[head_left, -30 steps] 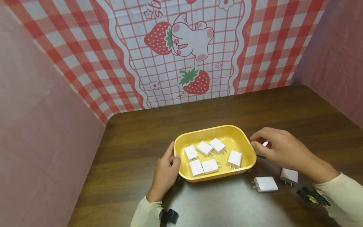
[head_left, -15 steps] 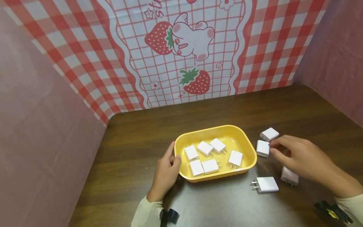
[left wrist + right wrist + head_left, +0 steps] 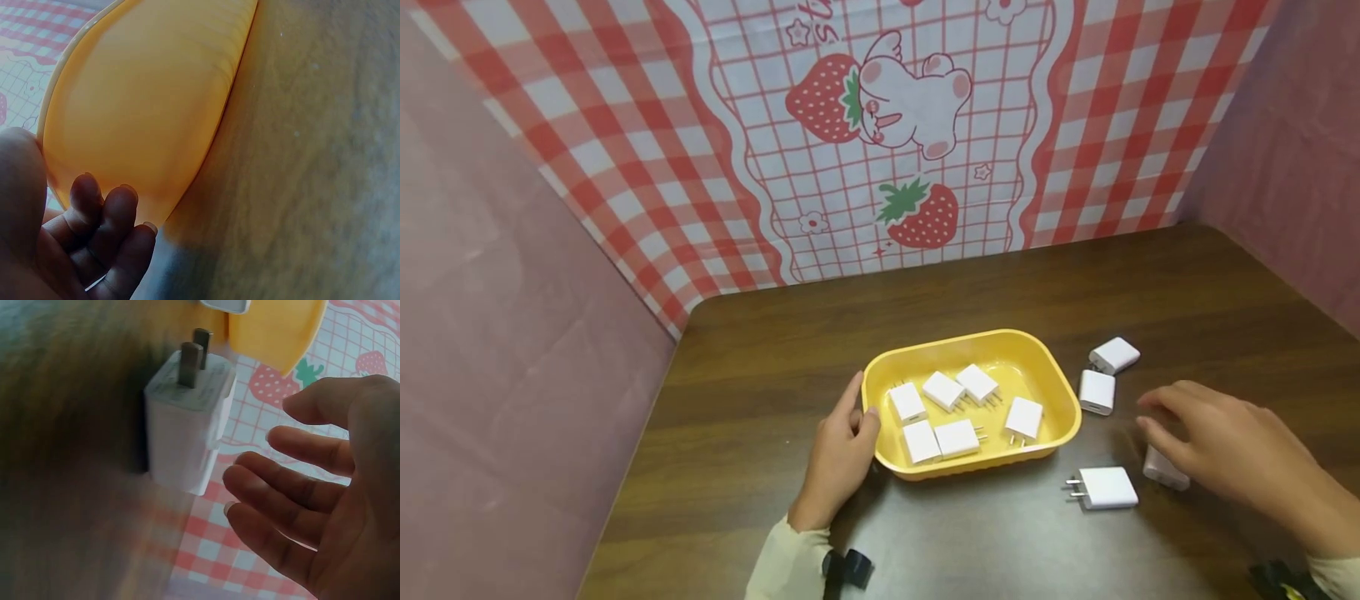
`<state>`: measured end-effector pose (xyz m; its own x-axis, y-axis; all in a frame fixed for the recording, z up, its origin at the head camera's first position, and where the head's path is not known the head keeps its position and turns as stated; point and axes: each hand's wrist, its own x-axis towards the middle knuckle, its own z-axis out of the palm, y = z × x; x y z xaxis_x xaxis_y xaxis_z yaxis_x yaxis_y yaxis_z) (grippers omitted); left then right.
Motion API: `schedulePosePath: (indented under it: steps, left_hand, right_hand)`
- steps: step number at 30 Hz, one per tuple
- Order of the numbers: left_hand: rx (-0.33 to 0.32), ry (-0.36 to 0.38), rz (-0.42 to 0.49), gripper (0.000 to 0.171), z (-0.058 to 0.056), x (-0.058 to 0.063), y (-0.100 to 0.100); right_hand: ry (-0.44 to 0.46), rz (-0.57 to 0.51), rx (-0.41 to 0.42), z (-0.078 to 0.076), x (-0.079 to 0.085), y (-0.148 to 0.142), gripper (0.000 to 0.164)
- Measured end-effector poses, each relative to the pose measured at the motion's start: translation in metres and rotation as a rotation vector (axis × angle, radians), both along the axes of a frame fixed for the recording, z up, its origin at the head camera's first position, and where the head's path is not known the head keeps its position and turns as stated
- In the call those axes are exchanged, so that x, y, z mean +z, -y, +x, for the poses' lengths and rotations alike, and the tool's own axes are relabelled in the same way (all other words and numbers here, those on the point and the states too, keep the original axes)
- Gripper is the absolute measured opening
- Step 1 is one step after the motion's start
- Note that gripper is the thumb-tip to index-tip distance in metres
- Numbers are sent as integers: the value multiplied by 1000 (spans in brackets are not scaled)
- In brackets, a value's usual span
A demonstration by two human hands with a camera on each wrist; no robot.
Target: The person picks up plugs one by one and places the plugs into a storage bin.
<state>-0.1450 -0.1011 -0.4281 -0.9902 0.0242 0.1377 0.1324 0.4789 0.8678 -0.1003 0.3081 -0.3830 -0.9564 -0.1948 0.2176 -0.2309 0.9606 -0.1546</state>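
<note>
Looking down at the dark wooden table, we see our right hand hovering with its fingers spread and loose, holding nothing, just over a small white plastic wall charger that lies partly hidden beneath the palm. From the right wrist that charger reads as a smooth, boxy white block with rounded edges and two flat metal prongs sticking out of one end; our fingertips are close beside it but not touching.

Our left hand rests against the left end of the shallow yellow plastic tray, thumb on the rim and fingers curled along the outer wall, as the left wrist view shows.

Six similar white chargers lie loose inside the tray. On the table to its right lie three more: a flat one with prongs pointing left just in front of the right hand, and two farther back, near the tray's right end.
</note>
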Motion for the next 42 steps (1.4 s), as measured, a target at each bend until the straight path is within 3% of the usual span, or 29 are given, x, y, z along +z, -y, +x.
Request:
schedulePosePath:
  steps: [7, 16, 24, 34, 42]
  left_hand:
    - [-1, 17, 14, 59, -1, 0, 1]
    - [3, 45, 8, 59, 0, 0, 1]
    - [-2, 36, 8, 59, 0, 1, 0]
    - [0, 5, 0, 58, 0, 1, 1]
    - [-2, 9, 0, 58, -1, 1, 1]
  right_hand:
    - [34, 18, 5, 7, -8, -6, 31]
    - [157, 65, -12, 9, -14, -6, 39]
    - [295, 78, -81, 8, -16, -10, 47]
    - [291, 88, -124, 8, -14, -8, 47]
    - [223, 57, -116, 11, -17, -3, 41]
